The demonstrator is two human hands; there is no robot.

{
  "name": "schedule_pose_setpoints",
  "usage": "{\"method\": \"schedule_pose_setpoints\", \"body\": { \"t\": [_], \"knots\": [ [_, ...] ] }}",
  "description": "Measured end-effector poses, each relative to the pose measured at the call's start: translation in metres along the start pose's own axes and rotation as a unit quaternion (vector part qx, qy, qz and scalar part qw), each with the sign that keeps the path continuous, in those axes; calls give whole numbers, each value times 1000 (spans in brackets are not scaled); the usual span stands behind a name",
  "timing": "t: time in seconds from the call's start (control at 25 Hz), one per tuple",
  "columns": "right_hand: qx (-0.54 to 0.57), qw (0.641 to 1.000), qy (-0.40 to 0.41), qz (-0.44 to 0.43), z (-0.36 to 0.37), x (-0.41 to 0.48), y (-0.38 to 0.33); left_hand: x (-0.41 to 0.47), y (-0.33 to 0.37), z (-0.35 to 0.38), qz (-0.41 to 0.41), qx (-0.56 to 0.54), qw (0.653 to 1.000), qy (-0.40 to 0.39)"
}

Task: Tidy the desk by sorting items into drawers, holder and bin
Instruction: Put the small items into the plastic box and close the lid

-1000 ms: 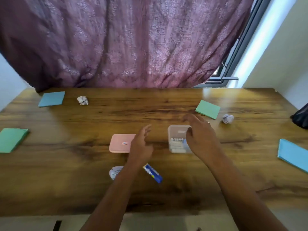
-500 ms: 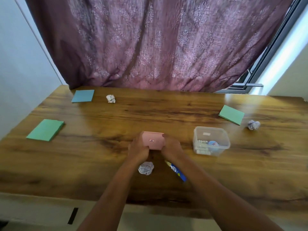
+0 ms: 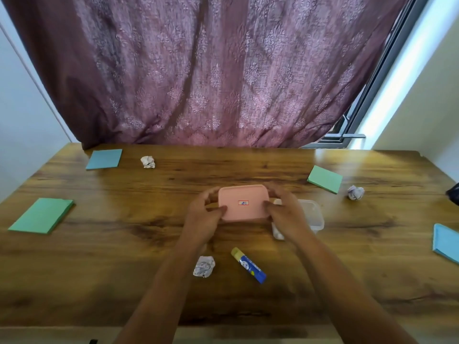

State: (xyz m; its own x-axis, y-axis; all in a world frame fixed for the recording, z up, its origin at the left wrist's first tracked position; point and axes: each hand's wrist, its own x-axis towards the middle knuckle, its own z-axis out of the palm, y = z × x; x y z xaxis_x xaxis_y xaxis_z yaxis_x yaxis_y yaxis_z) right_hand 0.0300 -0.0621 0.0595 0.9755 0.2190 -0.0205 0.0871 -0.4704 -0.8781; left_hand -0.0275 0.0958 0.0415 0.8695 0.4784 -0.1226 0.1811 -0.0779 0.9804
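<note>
Both hands hold a pink lid (image 3: 244, 203) with a small sticker, lifted over the middle of the wooden desk (image 3: 149, 244). My left hand (image 3: 205, 217) grips its left edge and my right hand (image 3: 285, 214) grips its right edge. A clear plastic container (image 3: 314, 216) stands just right of the lid, partly hidden behind my right hand. A blue glue stick (image 3: 248, 264) with a yellow cap and a crumpled paper ball (image 3: 204, 266) lie nearer to me.
Two more paper balls (image 3: 148, 161) (image 3: 355, 192) lie at the back left and the right. Green pads (image 3: 42, 218) (image 3: 325, 178) and blue pads (image 3: 104, 158) (image 3: 445, 243) are spread around the desk. A maroon curtain (image 3: 211, 70) hangs behind.
Both hands took hold of the pink lid and raised it off the desk, carrying it right toward the clear container. My view shifted too.
</note>
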Motion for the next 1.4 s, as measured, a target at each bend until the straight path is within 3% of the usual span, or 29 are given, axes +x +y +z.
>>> {"method": "schedule_pose_setpoints", "body": {
  "t": [0.28,0.44,0.6,0.84,0.96,1.08,1.4],
  "knots": [
    [-36,988,148,17,-68,14,47,1,18,80,51,90,991,-81],
    [-81,984,156,32,-71,19,66,9,4,103,84,221,970,-50],
    [-112,981,155,34,-72,26,79,13,0,112,94,246,963,-58],
    [-107,986,124,27,-70,32,99,15,4,117,16,212,974,-72],
    [-130,985,110,24,-68,33,100,16,10,116,-119,68,987,-85],
    [-157,981,115,19,-65,32,100,19,15,113,-211,-40,971,-104],
    [-168,982,83,3,-64,34,99,26,18,110,-265,-73,952,-135]
  ]
}}
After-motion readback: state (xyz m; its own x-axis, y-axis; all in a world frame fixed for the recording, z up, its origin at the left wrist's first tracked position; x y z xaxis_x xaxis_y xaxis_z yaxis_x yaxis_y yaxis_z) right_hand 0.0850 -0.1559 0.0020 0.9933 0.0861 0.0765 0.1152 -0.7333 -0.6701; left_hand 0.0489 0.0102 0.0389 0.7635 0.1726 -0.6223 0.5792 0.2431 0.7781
